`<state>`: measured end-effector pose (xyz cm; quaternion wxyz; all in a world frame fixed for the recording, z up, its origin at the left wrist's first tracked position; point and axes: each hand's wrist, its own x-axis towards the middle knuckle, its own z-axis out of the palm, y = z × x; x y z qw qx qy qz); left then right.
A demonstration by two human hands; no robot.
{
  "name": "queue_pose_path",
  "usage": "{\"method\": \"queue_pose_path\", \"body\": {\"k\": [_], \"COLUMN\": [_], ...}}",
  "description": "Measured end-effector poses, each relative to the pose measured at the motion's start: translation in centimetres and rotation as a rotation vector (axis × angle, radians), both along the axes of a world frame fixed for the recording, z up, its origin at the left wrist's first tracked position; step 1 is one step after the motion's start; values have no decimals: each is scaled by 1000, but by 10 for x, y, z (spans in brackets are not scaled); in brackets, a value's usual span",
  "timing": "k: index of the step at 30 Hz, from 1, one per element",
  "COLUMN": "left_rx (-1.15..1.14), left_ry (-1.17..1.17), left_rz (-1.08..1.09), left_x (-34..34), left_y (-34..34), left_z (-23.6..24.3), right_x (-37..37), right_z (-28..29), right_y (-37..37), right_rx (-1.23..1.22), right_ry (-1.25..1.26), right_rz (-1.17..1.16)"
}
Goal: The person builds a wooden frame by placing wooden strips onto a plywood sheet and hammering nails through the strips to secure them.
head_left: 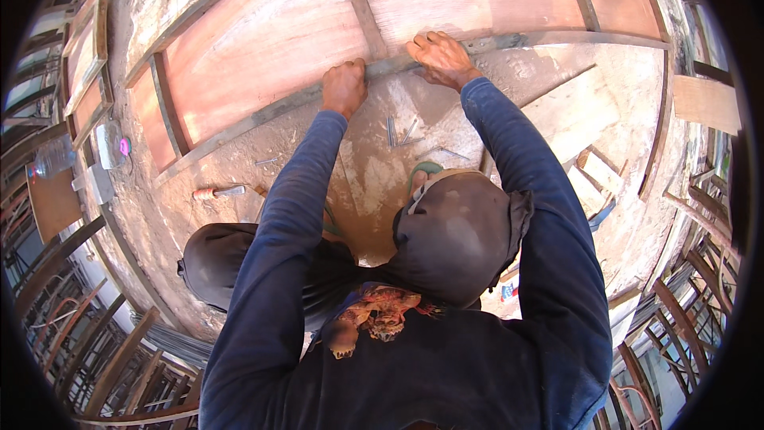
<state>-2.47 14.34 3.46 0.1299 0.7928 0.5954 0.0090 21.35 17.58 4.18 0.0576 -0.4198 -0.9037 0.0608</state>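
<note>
A large pinkish plywood panel [263, 48] with a wooden frame [263, 114] lies in front of me, its cross battens dividing the sheet. My left hand [344, 88] is closed in a fist at the frame's near rail, left of a cross batten. Just to the right, my right hand [442, 58] has its fingers curled over the same rail. Both forearms reach forward over my bent knees. Several thin metal pieces [391, 132] that look like nails lie on the ground between my arms.
A tool with a reddish handle and metal end [220, 192] lies left of my left forearm. Farther left are a clear container with a pink cap [113, 145] and a plastic bottle [52, 158]. Wood offcuts [598, 171] lie at the right. Stacked frames line both sides.
</note>
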Motion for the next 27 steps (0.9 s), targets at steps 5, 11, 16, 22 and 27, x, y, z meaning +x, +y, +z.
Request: {"method": "queue_pose_path", "body": {"k": [5, 11, 16, 22, 27], "left_rx": [-67, -92, -87, -113, -44], "left_ry": [-21, -41, -61, -63, -103], "left_rz": [66, 147, 127, 73, -57], "left_x": [3, 0, 6, -1, -9], "left_y": [1, 4, 3, 6, 2], "left_z": [14, 15, 18, 11, 12], "right_x": [4, -1, 1, -1, -6], "right_z": [2, 10, 4, 1, 9], "right_y": [2, 4, -1, 7, -1], "right_rx": [-19, -34, -16, 5, -31], "right_ry": [-42, -41, -3, -18, -63], "right_rz": [5, -15, -18, 22, -25]}}
